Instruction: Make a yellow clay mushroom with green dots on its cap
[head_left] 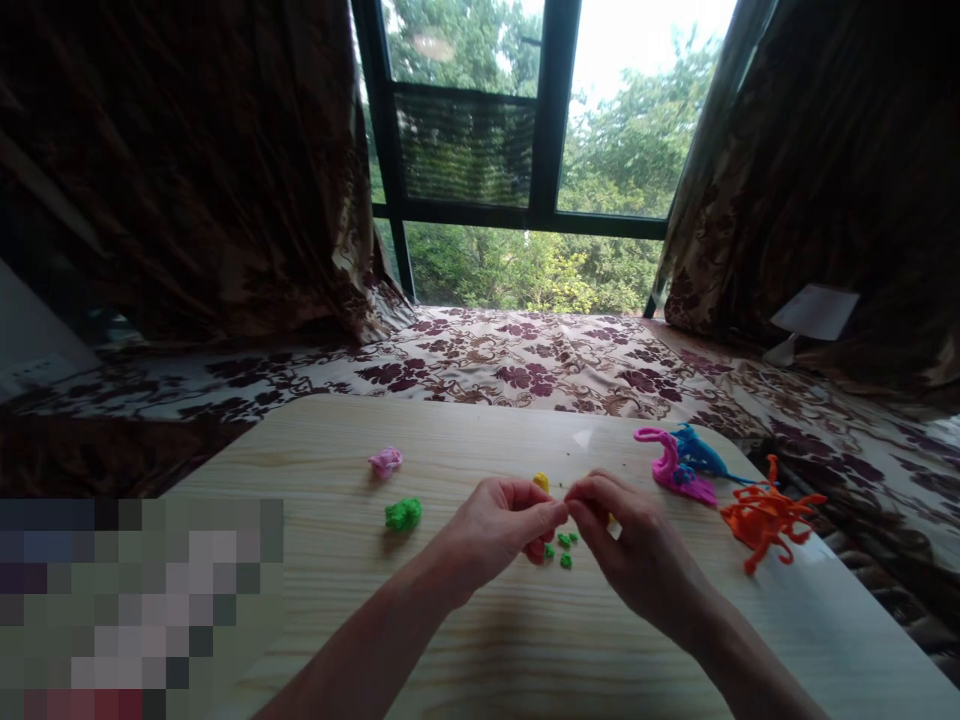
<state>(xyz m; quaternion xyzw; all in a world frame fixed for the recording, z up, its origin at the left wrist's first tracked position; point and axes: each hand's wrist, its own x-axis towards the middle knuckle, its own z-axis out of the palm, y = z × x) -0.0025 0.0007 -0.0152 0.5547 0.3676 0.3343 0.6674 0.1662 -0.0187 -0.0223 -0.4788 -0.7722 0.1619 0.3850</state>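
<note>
My left hand (504, 518) and my right hand (622, 522) meet fingertip to fingertip over the middle of the wooden table. Both are closed in a pinch; whatever lies between the fingertips is too small or hidden to name. Just beyond the left fingers a yellow clay piece (541, 482) shows, partly covered. More yellow peeks out beneath my right fingers. Several small green clay bits (566, 561) lie on the tabletop below the meeting fingertips. Left of my hands sits a bigger green clay lump (403, 514), with a pink clay lump (385, 462) behind it.
On the table's (300, 450) right side stand a magenta swan-like clay figure (666, 465), a blue clay figure (701, 452) and an orange many-armed clay figure (772, 515). Flowered cloth, a small white lamp (816, 311), curtains and a window lie beyond. A pixelated patch covers the lower left.
</note>
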